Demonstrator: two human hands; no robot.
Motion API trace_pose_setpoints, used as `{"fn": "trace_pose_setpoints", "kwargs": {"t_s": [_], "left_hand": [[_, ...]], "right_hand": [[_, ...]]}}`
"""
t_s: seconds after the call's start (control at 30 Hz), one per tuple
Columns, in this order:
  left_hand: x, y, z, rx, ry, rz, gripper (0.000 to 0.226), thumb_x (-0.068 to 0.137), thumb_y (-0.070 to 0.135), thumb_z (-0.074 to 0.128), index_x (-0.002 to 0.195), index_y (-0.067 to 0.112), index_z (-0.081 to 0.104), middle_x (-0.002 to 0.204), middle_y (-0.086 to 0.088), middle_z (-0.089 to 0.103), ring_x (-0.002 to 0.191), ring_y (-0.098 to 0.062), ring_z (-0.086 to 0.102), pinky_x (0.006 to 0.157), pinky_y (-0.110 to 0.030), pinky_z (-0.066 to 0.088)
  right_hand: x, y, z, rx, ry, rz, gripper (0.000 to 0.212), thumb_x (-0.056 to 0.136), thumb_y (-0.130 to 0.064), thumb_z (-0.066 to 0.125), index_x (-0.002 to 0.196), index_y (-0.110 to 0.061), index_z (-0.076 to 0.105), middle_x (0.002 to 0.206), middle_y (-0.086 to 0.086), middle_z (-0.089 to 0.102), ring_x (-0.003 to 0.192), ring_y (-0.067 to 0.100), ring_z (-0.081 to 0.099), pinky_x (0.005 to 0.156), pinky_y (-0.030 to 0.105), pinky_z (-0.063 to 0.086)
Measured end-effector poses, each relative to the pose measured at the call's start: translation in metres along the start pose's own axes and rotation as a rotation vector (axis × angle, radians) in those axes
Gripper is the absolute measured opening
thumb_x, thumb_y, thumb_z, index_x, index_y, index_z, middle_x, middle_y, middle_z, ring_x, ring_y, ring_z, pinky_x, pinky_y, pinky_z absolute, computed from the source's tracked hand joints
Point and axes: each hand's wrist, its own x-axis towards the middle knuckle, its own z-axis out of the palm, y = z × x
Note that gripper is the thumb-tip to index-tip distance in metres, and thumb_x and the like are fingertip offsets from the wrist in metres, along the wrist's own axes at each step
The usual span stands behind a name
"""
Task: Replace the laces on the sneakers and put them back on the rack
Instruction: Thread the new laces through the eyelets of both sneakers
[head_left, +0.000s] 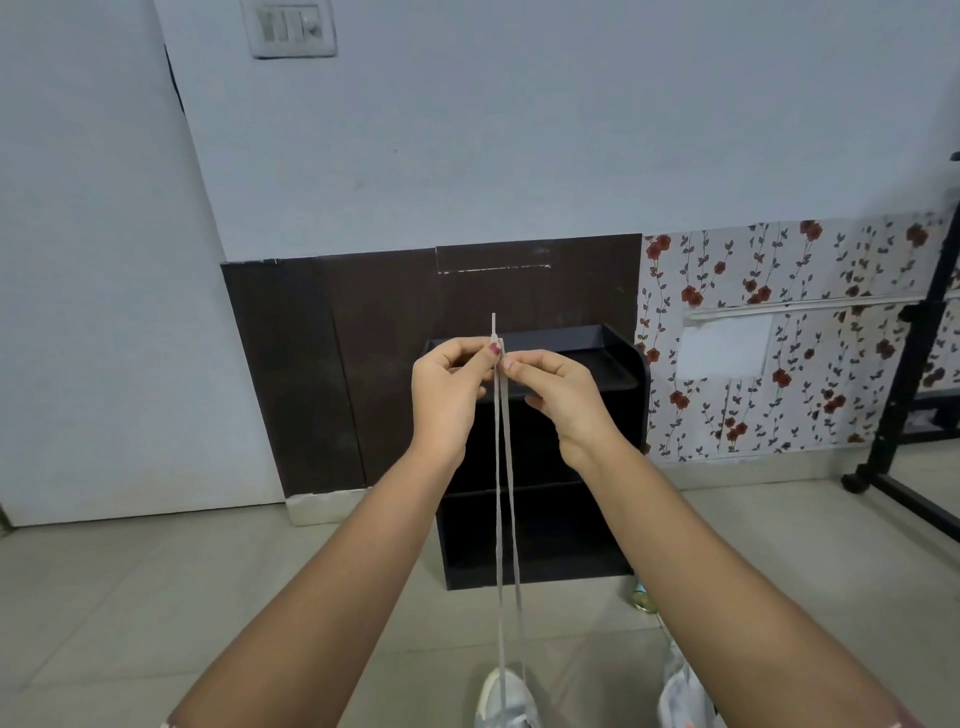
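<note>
Two strands of a pale grey lace (503, 519) run straight up from a white sneaker (503, 699) at the bottom edge to my raised hands. My left hand (451, 391) pinches the lace ends between thumb and forefinger, with one tip sticking up above the fingers. My right hand (561, 397) pinches the same ends from the right side, touching the left hand's fingertips. The black shoe rack (613, 364) stands against the wall behind my hands, and its visible shelves hold no shoes.
A white and pale object (683, 693) lies on the tiled floor right of the sneaker, partly behind my right forearm. A small greenish thing (643, 601) lies by the rack's right foot. A black wheeled stand (904, 415) is at the far right. A white door (93, 312) is at the left.
</note>
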Motion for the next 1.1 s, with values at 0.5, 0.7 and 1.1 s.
{"fn": "trace_pose_setpoints", "kwargs": {"t_s": [0.5, 0.7, 1.1], "left_hand": [[-0.191, -0.221, -0.081, 0.519, -0.593, -1.117, 0.017, 0.088, 0.01, 0.058, 0.072, 0.005, 0.058, 0.069, -0.011, 0.056, 0.062, -0.027, 0.063, 0.061, -0.032, 0.054], [-0.195, -0.299, -0.08, 1.237, -0.853, -0.962, 0.036, 0.093, 0.037, 0.043, 0.115, 0.014, 0.06, 0.118, -0.007, 0.061, 0.108, -0.025, 0.059, 0.077, -0.029, 0.04], [-0.212, -0.382, -0.073, 0.892, -0.384, -1.048, 0.026, 0.088, 0.011, 0.044, 0.102, 0.021, 0.064, 0.111, -0.002, 0.067, 0.099, -0.027, 0.061, 0.076, -0.028, 0.045]], "right_hand": [[-0.123, 0.252, -0.073, -0.651, -0.184, 0.774, 0.012, 0.093, -0.005, 0.044, 0.086, -0.01, 0.051, 0.066, 0.014, 0.064, 0.046, 0.025, 0.059, 0.048, 0.03, 0.048], [-0.136, 0.322, -0.076, -1.255, -0.762, 0.922, 0.021, 0.091, -0.022, 0.051, 0.097, -0.005, 0.062, 0.105, 0.015, 0.065, 0.092, 0.028, 0.064, 0.065, 0.024, 0.042], [-0.097, 0.42, -0.033, -1.036, -0.501, 0.648, 0.026, 0.087, -0.019, 0.059, 0.113, -0.017, 0.062, 0.113, 0.011, 0.061, 0.1, 0.03, 0.061, 0.083, 0.032, 0.047]]}}
